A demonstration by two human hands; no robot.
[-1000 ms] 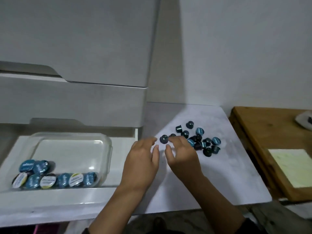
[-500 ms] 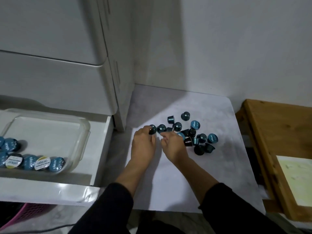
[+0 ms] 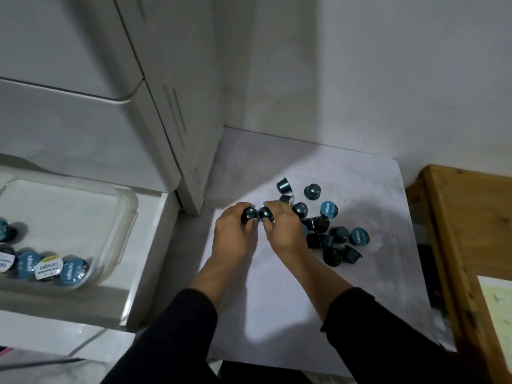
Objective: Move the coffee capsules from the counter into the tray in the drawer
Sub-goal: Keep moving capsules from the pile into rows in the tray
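Now left hand (image 3: 234,235) fingers grasping capsule (image 3: 247,214); right hand (image 3: 285,231) fingers grasping second capsule (image 3: 266,213) above counter (image 3: 277,314).

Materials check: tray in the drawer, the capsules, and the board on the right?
Tray: clear glossy plastic, probably; the drawer floor shows through its walls and the rim glints.
Capsules on the counter: dark teal bodies with a metallic sheen, likely aluminium or coated plastic; the face-up lids look like printed foil.
Board: wood with visible grain and knots, matte.
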